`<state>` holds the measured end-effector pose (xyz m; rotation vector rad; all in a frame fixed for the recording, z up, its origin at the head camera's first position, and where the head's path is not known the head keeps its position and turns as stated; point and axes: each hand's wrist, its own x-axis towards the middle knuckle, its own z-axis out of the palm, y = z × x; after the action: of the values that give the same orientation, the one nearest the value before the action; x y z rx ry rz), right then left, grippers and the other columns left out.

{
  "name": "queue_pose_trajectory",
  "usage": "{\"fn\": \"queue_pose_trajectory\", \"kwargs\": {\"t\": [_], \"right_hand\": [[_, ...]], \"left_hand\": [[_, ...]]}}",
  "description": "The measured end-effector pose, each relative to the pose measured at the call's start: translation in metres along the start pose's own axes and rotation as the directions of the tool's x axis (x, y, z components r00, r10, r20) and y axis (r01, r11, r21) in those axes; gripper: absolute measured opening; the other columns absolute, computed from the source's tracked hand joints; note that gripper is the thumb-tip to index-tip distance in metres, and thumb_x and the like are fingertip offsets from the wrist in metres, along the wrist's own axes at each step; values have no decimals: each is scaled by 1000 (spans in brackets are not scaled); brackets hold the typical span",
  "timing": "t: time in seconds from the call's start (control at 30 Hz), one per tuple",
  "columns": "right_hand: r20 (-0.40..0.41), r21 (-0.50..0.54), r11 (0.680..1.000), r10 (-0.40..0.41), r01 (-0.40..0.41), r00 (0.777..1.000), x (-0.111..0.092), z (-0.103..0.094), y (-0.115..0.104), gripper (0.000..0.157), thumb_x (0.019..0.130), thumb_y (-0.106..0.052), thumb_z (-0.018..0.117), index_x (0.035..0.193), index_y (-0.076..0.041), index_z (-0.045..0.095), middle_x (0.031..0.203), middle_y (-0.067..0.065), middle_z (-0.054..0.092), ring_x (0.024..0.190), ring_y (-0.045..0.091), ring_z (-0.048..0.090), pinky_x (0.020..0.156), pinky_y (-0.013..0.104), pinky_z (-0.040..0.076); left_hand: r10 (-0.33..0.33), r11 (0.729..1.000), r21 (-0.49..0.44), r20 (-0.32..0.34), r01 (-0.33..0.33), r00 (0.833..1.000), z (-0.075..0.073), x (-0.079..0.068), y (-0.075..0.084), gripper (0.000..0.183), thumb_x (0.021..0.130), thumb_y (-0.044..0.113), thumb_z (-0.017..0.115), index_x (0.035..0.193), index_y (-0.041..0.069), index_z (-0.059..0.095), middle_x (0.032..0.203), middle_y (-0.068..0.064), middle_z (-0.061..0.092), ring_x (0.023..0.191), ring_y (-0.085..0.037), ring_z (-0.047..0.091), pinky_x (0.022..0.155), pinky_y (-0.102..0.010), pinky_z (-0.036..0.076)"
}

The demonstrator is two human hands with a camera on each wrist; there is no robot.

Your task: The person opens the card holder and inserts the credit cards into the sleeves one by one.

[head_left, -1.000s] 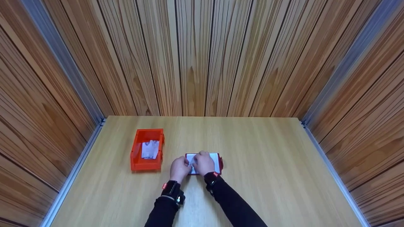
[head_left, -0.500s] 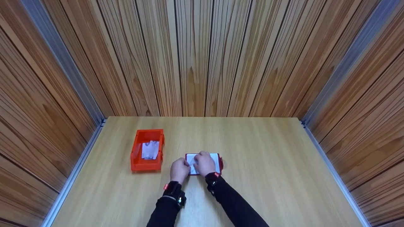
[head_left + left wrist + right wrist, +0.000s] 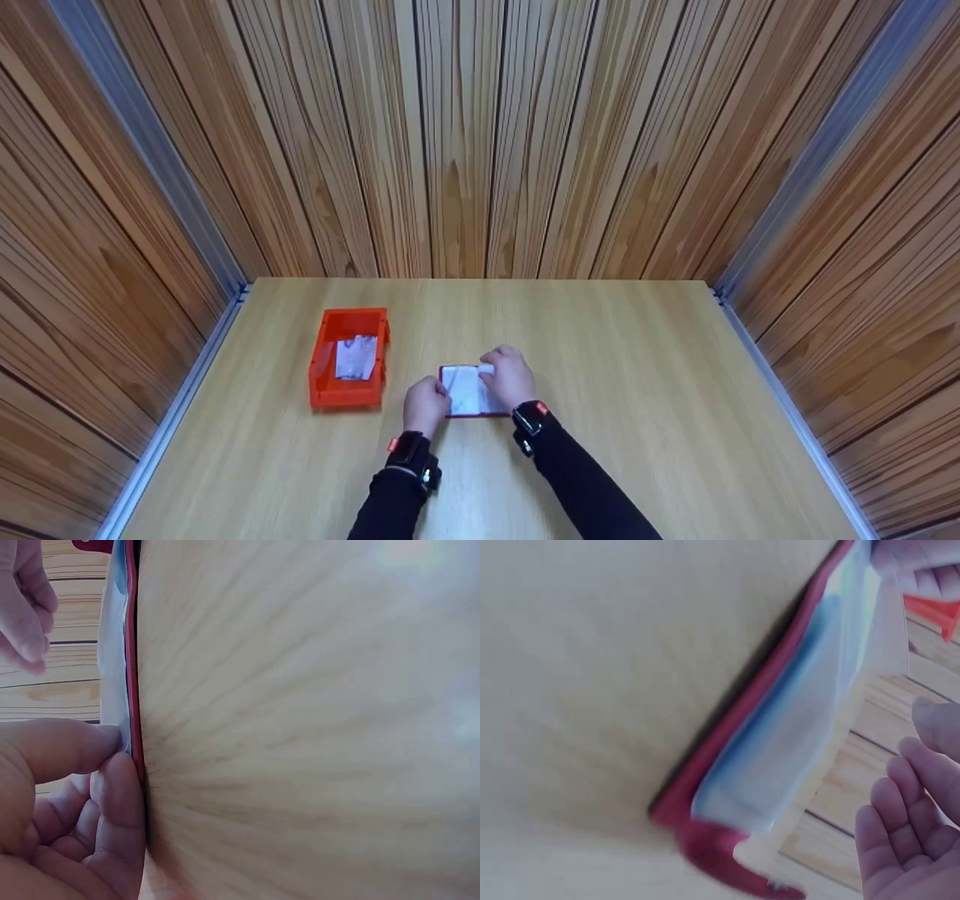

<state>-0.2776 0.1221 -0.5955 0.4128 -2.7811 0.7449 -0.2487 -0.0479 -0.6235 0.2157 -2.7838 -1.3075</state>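
A red-covered card holder [image 3: 466, 401] lies open on the table, showing pale, glossy plastic pages. In the right wrist view its clear sleeves [image 3: 780, 742] stand up a little from the cover, and a red strap with a metal snap [image 3: 731, 862] sticks out at one end. My left hand [image 3: 425, 405] pinches the holder's left edge, thumb and forefinger meeting on the pages [image 3: 114, 690] in the left wrist view. My right hand [image 3: 510, 379] is over the holder's right part, fingers loosely bent and apart from the pages in the right wrist view, with nothing in them.
An orange-red open-fronted bin [image 3: 321, 386] stands on the table left of the holder, with a crumpled whitish packet [image 3: 355, 357] inside. Wood-panelled walls [image 3: 457, 150] with metal corner posts enclose the light wooden table [image 3: 637, 375] at the back and sides.
My right hand has moved from the middle of the card holder to its right part, and a seam now shows across the pages. My left hand has stayed at the left edge.
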Motion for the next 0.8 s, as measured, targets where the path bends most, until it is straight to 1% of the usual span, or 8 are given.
{"fn": "queue_pose_trajectory", "kwargs": {"t": [0.07, 0.17, 0.37, 0.4, 0.47, 0.57, 0.73, 0.8], "right_hand": [[-4, -10, 1000, 11, -11, 1000, 1, -2, 6, 21, 82, -13, 79, 100, -4, 74, 101, 10, 63, 99, 30, 59, 86, 42, 50], [-23, -14, 1000, 26, -26, 999, -1, -4, 15, 19, 81, -12, 80, 98, -4, 75, 98, 10, 64, 96, 30, 60, 84, 43, 50], [-59, -43, 999, 30, -32, 998, -7, -5, 33, 15, 77, -8, 79, 90, -3, 75, 90, 8, 63, 89, 29, 60, 78, 43, 51], [-63, -45, 998, 30, -33, 998, -8, -5, 35, 14, 77, -7, 79, 89, -2, 75, 89, 8, 63, 88, 29, 60, 77, 43, 51], [-65, -42, 998, 41, -44, 997, -11, -5, 39, 14, 76, -6, 79, 89, -2, 74, 89, 8, 63, 88, 29, 60, 76, 43, 51], [-58, -40, 997, 60, -62, 996, -14, -6, 43, 15, 76, -7, 80, 88, -2, 74, 89, 9, 63, 89, 29, 59, 76, 43, 51], [-26, -49, 994, 96, -97, 995, -16, -7, 46, 13, 77, -8, 81, 87, -3, 73, 90, 8, 62, 89, 28, 59, 76, 43, 51], [-15, -46, 993, 105, -106, 994, -17, -7, 47, 13, 78, -7, 80, 87, -2, 72, 90, 8, 61, 89, 28, 59, 77, 43, 51]], "left_hand": [[-20, 1000, -3, 11, 20, 1000, 0, 0, 1, 16, 78, -4, 69, 73, 7, 59, 72, -4, 56, 69, -23, 52, 64, -36, 44], [-28, 1000, -2, 12, 28, 1000, -1, -1, 1, 15, 78, -5, 68, 74, 7, 59, 72, -4, 56, 70, -23, 52, 65, -37, 45], [9, 1000, 7, -19, -9, 1000, -2, -2, -1, 14, 77, -4, 68, 74, 7, 59, 71, -3, 56, 69, -22, 53, 65, -37, 46], [21, 1000, 11, -29, -21, 999, -2, -2, -1, 14, 76, -4, 68, 74, 6, 59, 71, -3, 57, 68, -22, 53, 64, -37, 46], [26, 1000, 18, -36, -25, 999, -2, -3, -2, 15, 75, -4, 68, 73, 7, 58, 70, -2, 56, 68, -22, 52, 64, -36, 45], [22, 1000, 23, -40, -22, 999, -2, -3, -2, 16, 75, -3, 69, 72, 8, 58, 69, -2, 55, 67, -22, 52, 63, -36, 44], [-22, 1000, 8, -15, 22, 1000, -2, -2, -1, 17, 77, -2, 70, 74, 8, 57, 71, -3, 55, 69, -22, 51, 63, -35, 43], [-30, 1000, 4, -10, 30, 1000, -3, -2, -1, 17, 77, -2, 70, 75, 8, 57, 71, -3, 55, 69, -22, 52, 63, -35, 43]]}}
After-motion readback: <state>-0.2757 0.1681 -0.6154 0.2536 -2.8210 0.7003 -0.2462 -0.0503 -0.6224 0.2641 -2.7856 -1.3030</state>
